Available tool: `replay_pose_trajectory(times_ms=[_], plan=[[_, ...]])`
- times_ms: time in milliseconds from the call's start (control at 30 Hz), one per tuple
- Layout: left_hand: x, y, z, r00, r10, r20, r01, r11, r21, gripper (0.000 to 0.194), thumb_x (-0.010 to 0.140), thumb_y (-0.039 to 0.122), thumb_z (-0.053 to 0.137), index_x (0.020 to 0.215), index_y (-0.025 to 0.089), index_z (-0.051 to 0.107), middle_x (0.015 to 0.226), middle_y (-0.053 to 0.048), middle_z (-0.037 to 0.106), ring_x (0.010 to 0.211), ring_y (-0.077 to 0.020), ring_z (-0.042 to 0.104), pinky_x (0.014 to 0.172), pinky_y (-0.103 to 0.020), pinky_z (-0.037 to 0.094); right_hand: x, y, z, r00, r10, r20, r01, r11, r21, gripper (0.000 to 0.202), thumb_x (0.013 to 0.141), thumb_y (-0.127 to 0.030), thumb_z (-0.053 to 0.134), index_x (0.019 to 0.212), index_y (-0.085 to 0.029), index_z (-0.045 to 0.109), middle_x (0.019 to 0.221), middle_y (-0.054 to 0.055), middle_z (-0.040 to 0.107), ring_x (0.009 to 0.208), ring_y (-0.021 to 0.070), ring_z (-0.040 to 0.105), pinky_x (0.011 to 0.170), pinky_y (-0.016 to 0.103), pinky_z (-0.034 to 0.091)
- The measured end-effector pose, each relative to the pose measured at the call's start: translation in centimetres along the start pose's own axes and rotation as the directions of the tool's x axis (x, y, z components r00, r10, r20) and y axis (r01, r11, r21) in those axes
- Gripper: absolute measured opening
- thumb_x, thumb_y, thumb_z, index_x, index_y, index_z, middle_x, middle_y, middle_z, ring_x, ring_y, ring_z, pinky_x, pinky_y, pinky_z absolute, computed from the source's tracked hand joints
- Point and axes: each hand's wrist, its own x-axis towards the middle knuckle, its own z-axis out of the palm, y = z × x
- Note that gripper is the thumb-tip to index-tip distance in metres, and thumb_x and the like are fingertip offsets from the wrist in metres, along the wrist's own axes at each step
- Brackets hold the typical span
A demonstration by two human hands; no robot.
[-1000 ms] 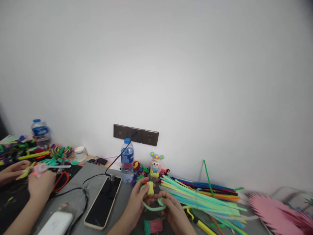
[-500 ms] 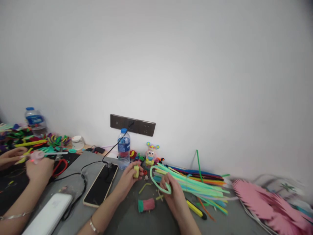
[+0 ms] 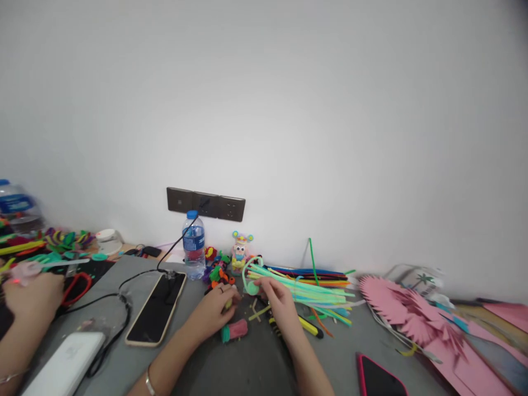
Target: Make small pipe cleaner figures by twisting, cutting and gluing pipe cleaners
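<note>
My left hand (image 3: 214, 312) is closed around a small yellow piece (image 3: 228, 303), mostly hidden by the fingers. My right hand (image 3: 281, 303) pinches a light green pipe cleaner (image 3: 244, 275) that loops up and ends in a round coil by the fingertips. Between the hands lies a pink and teal rolled bundle (image 3: 235, 330), close below my left fingers. A short yellow-green strip (image 3: 258, 313) rests on the table near it. Behind stands a small colourful figure (image 3: 238, 252) with big eyes.
A pipe cleaner bundle (image 3: 313, 289) and a yellow cutter (image 3: 310, 326) lie right; pink cut paper (image 3: 396, 308) and a phone (image 3: 379, 379) are beyond. Left are a bottle (image 3: 193, 247), phone (image 3: 157, 311), white power bank (image 3: 64, 366), cable, red scissors (image 3: 76, 289) and another person's hand (image 3: 35, 302).
The view has swung right, bringing the red-edged phone into sight. My left hand has turned palm down over the yellow piece. The pipe cleaner's end now shows as a round coil.
</note>
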Motion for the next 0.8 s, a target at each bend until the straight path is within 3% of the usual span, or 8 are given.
replay_pose_trajectory(times_ms=[100, 200, 267, 367, 467, 533, 667, 800], plan=[[-0.1, 0.6, -0.4, 0.997, 0.078, 0.023, -0.079, 0.995, 0.057, 0.021, 0.08, 0.009, 0.055, 0.093, 0.021, 0.065, 0.104, -0.005, 0.063, 0.103, -0.0222, 0.051, 0.091, -0.034, 0.038, -0.7, -2.5, -2.9, 0.992, -0.11, 0.06, 0.124, 0.935, -0.333, 0.03, 0.079, -0.042, 0.061, 0.1, -0.025, 0.071, 0.112, 0.008, 0.064, 0.111, 0.0271, 0.055, 0.096, 0.039, 0.041], [-0.4, 1.4, -0.6, 0.996, 0.057, 0.075, -0.065, 0.992, 0.11, 0.013, 0.077, 0.027, 0.068, 0.089, 0.023, 0.067, 0.102, -0.004, 0.062, 0.102, -0.0246, 0.05, 0.096, -0.04, 0.034, -2.3, -3.7, -5.9, 0.997, -0.002, 0.079, 0.039, 0.888, -0.459, 0.028, 0.082, -0.041, 0.057, 0.101, -0.024, 0.068, 0.109, 0.008, 0.067, 0.099, 0.0256, 0.062, 0.09, 0.039, 0.046], [-0.7, 1.6, -0.5, 0.992, 0.014, 0.127, -0.031, 0.99, 0.134, 0.028, 0.066, 0.037, 0.078, 0.087, 0.023, 0.068, 0.1, -0.004, 0.06, 0.101, -0.0268, 0.049, 0.098, -0.043, 0.032, -3.5, -3.5, -7.0, 0.987, 0.127, 0.099, -0.052, 0.834, -0.549, 0.03, 0.079, -0.042, 0.061, 0.101, -0.023, 0.067, 0.106, 0.009, 0.068, 0.097, 0.0275, 0.063, 0.088, 0.04, 0.047], [-0.8, 1.5, -0.2, 0.982, 0.008, 0.187, -0.029, 0.994, 0.106, 0.035, 0.056, 0.036, 0.084, 0.084, 0.023, 0.068, 0.099, -0.003, 0.06, 0.102, -0.0281, 0.048, 0.099, -0.044, 0.03, -5.3, -2.4, -6.6, 0.962, 0.27, 0.051, -0.126, 0.597, -0.792, 0.054, 0.066, -0.032, 0.071, 0.118, -0.022, 0.062, 0.123, 0.013, 0.062, 0.118, 0.0357, 0.052, 0.098, 0.047, 0.04], [-0.6, 1.4, -0.4, 0.986, 0.07, 0.154, -0.067, 0.997, -0.024, 0.02, 0.066, 0.024, 0.076, 0.084, 0.023, 0.067, 0.096, -0.002, 0.062, 0.102, -0.0248, 0.05, 0.1, -0.04, 0.031, -6.3, -1.4, -5.1, 0.94, 0.34, -0.03, -0.15, 0.333, -0.931, 0.075, 0.063, -0.026, 0.073, 0.134, -0.02, 0.051, 0.137, 0.017, 0.052, 0.13, 0.0414, 0.04, 0.106, 0.057, 0.025], [-0.5, 1.7, -0.8, 0.99, 0.114, 0.082, -0.1, 0.982, -0.16, 0.017, 0.072, 0.02, 0.069, 0.088, 0.022, 0.066, 0.097, -0.003, 0.063, 0.102, -0.023, 0.052, 0.097, -0.036, 0.034, -6.4, -1.3, -4.5, 0.937, 0.348, -0.038, -0.132, 0.251, -0.959, 0.077, 0.064, -0.022, 0.07, 0.138, -0.021, 0.047, 0.138, 0.017, 0.05, 0.131, 0.0407, 0.039, 0.107, 0.057, 0.022], [-0.2, 2.5, -1.4, 0.995, 0.087, -0.04, -0.096, 0.897, -0.432, 0.014, 0.08, 0.025, 0.063, 0.092, 0.02, 0.066, 0.096, -0.006, 0.067, 0.094, -0.0212, 0.059, 0.087, -0.03, 0.043, -6.0, -2.6, -5.1, 0.913, 0.406, 0.044, -0.067, 0.255, -0.965, 0.082, 0.058, -0.019, 0.067, 0.137, -0.019, 0.046, 0.131, 0.018, 0.054, 0.126, 0.0399, 0.044, 0.099, 0.052, 0.034], [0.0, 2.5, -1.1, 0.995, -0.006, -0.097, -0.054, 0.795, -0.604, 0.021, 0.081, 0.033, 0.064, 0.095, 0.017, 0.066, 0.096, -0.007, 0.069, 0.091, -0.022, 0.063, 0.083, -0.028, 0.046, -5.6, -4.5, -7.7, 0.903, 0.407, 0.136, -0.056, 0.426, -0.903, 0.062, 0.056, -0.024, 0.064, 0.117, -0.014, 0.062, 0.118, 0.02, 0.062, 0.103, 0.0345, 0.061, 0.082, 0.041, 0.045]])
